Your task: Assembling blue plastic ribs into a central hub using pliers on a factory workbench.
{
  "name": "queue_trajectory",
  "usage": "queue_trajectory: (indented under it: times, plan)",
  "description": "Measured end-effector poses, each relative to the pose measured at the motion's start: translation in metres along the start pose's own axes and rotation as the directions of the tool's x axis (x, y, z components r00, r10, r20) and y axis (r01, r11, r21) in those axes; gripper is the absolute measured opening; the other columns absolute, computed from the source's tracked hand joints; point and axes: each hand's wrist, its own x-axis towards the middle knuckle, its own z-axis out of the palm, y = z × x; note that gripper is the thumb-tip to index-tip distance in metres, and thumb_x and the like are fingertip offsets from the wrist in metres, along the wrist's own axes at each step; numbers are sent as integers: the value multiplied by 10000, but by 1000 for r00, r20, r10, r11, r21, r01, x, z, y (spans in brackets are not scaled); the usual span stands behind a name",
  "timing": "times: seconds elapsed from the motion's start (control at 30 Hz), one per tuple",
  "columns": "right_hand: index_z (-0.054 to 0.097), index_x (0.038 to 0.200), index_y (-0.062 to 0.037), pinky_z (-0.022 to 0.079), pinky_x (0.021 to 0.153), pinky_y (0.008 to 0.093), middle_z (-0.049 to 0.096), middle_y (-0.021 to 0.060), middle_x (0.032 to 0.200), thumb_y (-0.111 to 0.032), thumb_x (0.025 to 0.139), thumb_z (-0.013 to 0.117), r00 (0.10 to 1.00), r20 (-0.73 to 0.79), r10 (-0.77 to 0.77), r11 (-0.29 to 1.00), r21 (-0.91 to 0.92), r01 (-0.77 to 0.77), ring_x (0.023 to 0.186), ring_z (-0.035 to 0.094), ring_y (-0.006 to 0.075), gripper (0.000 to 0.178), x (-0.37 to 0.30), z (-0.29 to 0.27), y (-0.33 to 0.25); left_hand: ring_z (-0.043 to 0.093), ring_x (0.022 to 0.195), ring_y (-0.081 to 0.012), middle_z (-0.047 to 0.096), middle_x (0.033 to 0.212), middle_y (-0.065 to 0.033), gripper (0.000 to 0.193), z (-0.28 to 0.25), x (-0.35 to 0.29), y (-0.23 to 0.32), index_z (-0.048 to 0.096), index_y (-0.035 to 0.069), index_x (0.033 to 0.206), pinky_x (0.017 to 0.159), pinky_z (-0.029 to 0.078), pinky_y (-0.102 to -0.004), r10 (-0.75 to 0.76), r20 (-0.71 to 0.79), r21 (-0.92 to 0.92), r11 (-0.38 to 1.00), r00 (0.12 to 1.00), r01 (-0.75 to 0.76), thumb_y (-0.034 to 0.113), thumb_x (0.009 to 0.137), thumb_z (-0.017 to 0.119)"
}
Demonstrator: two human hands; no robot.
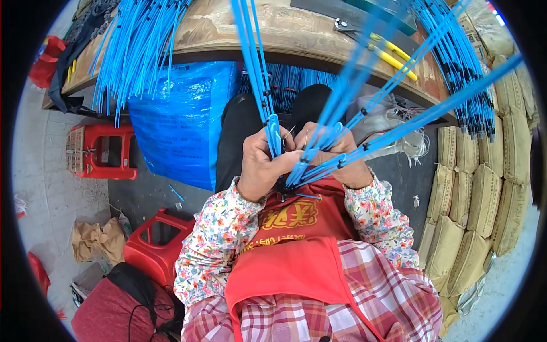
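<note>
Above my lap, both hands are closed around a splayed bunch of thin blue rods (393,142) with small black joints. My left hand (265,159) pinches the near ends of the left-hand rods, thumb toward the middle. Close beside it, my right hand (345,165) grips the right-hand rods, partly hidden behind them. Short thin wires (305,138) stick up between the hands. The rods spread up and to the right, some blurred by motion. Beneath the hands lies a red apron (302,222); where the rod ends meet is partly covered by my fingers.
Ahead stands a wooden bench (216,28) with a left bundle of blue rods (139,48), a right bundle (464,74) and yellow-handled pliers (396,60). A blue sack (176,131) and red stools (108,151) stand left. Stacked brown packs (467,199) line the right.
</note>
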Motion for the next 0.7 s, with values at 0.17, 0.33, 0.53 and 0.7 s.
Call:
queue_trajectory:
  times: [0.17,0.33,0.53,0.7]
  plan:
    - [667,848,-9,453,667,264,587,3,800,-83,816,737,996,-50,-74,995,-73,70,768,559,107,107,0,6,-1,479,572,-31,563,681,23,325,-7,3,-2,596,17,768,506,352,-196,4,37,-32,999,999,-3,274,750,794]
    - [671,840,5,436,650,265,593,39,787,-14,779,718,986,-162,-25,999,-36,19,748,569,119,80,0,11,0,501,612,-61,567,702,12,232,-9,8,-6,604,27,803,579,401,-215,-10,31,-144,989,999,14,214,799,742]
    - [650,873,11,458,694,338,593,112,805,-66,794,683,968,-134,-212,883,-451,131,764,585,242,115,-2,15,-14,581,715,-128,630,831,-45,261,-13,13,3,629,15,860,632,454,-268,-82,23,-47,995,996,83,276,860,625]
    - [661,979,-11,473,750,337,627,101,879,-148,878,653,981,41,-188,857,-481,185,849,602,231,170,-1,-2,-32,572,669,-119,611,742,-42,176,-11,14,4,581,25,814,637,462,-264,-7,66,21,1000,998,6,169,817,684]
